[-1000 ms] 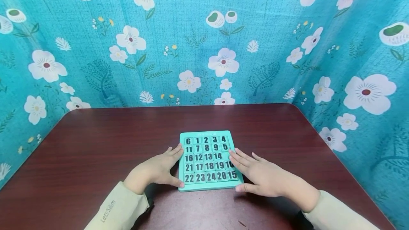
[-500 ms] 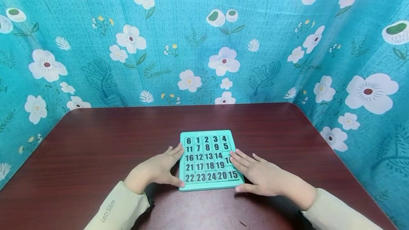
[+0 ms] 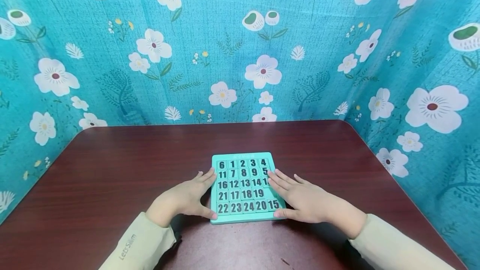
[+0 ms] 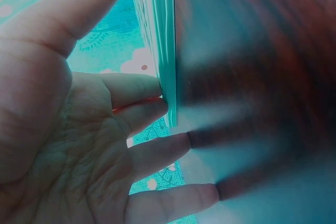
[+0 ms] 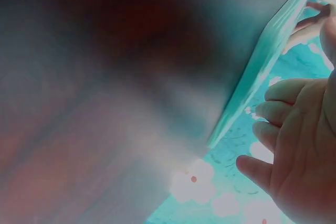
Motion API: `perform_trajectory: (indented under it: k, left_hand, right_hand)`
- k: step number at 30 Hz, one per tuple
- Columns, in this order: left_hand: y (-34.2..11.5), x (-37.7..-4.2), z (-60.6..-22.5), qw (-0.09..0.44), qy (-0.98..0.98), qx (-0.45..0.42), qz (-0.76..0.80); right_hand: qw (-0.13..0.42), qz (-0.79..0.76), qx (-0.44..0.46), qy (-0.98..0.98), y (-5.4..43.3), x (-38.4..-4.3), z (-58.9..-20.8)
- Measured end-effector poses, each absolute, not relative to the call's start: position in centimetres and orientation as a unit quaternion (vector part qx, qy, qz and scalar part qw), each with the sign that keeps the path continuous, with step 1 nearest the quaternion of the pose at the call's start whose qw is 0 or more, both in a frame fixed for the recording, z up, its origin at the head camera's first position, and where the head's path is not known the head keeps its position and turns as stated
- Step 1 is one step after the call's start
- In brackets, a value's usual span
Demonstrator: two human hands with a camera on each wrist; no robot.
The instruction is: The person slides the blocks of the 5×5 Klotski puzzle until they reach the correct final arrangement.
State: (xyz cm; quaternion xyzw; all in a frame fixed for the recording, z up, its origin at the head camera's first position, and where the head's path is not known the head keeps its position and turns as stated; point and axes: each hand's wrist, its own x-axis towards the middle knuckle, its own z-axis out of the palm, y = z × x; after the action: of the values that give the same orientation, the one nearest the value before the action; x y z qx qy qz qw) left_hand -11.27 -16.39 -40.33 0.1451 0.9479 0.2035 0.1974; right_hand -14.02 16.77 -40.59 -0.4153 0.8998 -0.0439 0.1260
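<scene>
A turquoise sliding number puzzle lies flat on the table. Its dark-numbered tiles sit in rows, with a gap at the right end of the fourth row. Along its left edge rests my left hand, fingers extended and thumb at the lower left corner. The left wrist view has two fingertips of the left hand at the puzzle's side. My right hand reaches over the right edge with fingers straight, fingertips on the third row's last tile, mostly covering its number. The right thumb is at the lower right corner.
The dark reddish-brown table has a rounded far right corner. Behind it and at the sides hangs a turquoise curtain with a flower print. Light sleeves cover both forearms.
The last-column tile has slid up from the fourth row into the third, under my right fingertips, leaving the gap below it. The right hand has shifted slightly up and left; the left stays put.
</scene>
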Motion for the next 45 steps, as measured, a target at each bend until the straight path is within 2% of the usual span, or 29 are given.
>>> perform_trajectory:
  k: [9, 15, 23, 32, 37, 45]
  left_hand:
    - [-16.5, -11.3, -40.3, 0.196, 0.948, 0.147, 0.204]
    - [-16.5, -11.3, -40.5, 0.197, 0.948, 0.147, 0.203]
    - [-16.5, -11.3, -40.5, 0.193, 0.948, 0.146, 0.205]
    - [-16.4, -11.3, -40.7, 0.195, 0.949, 0.148, 0.200]
    - [-16.4, -11.3, -40.6, 0.197, 0.948, 0.146, 0.203]
    - [-16.4, -11.2, -40.4, 0.201, 0.946, 0.145, 0.209]
  right_hand:
    - [0.120, -0.048, -0.433, 0.892, 17.3, -10.2, -40.0]
    - [0.140, -0.049, -0.412, 0.899, 17.4, -9.1, -39.9]
    - [0.164, -0.055, -0.380, 0.909, 17.2, -9.2, -40.1]
    - [0.196, -0.063, -0.355, 0.912, 16.4, -11.1, -40.3]
    - [0.166, -0.056, -0.385, 0.906, 16.5, -11.2, -40.5]
    - [0.109, -0.021, -0.467, 0.877, 15.8, -9.0, -40.7]
